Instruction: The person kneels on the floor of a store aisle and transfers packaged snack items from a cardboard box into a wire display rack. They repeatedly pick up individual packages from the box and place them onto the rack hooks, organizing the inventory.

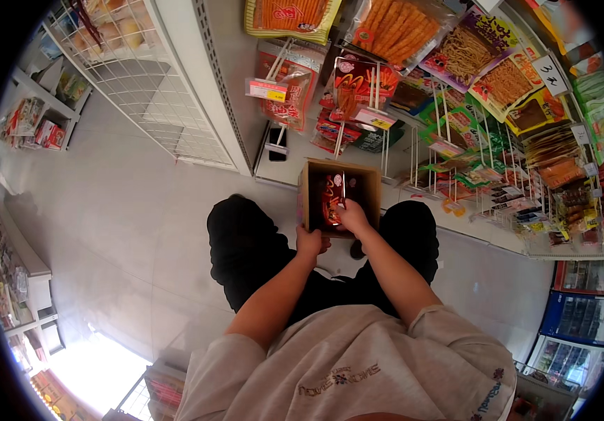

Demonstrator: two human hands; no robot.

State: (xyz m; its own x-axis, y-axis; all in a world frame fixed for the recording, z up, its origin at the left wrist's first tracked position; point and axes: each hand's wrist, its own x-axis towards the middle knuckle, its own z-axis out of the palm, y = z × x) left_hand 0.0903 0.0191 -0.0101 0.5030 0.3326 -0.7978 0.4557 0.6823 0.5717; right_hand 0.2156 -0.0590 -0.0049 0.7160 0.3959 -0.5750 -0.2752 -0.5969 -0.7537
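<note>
An open cardboard box (370,176) is in front of me, between my knees and against the front of the shelf. My left hand (309,241) grips its near left corner. My right hand (353,217) reaches inside, its fingers on a dark red snack packet (332,197) with a picture printed on it. The lower part of that packet and my right fingertips are partly hidden. Another dark packet seems to lie in the shaded inside of the box, but I cannot make it out well.
Bagged snacks hang on wire hooks above the box, among them a red packet (362,84) and a clear red bag (288,84) with price tags. A black phone (277,144) lies on the bottom shelf. To the left stands a white wire rack (159,100); drinks coolers (586,318) are at right.
</note>
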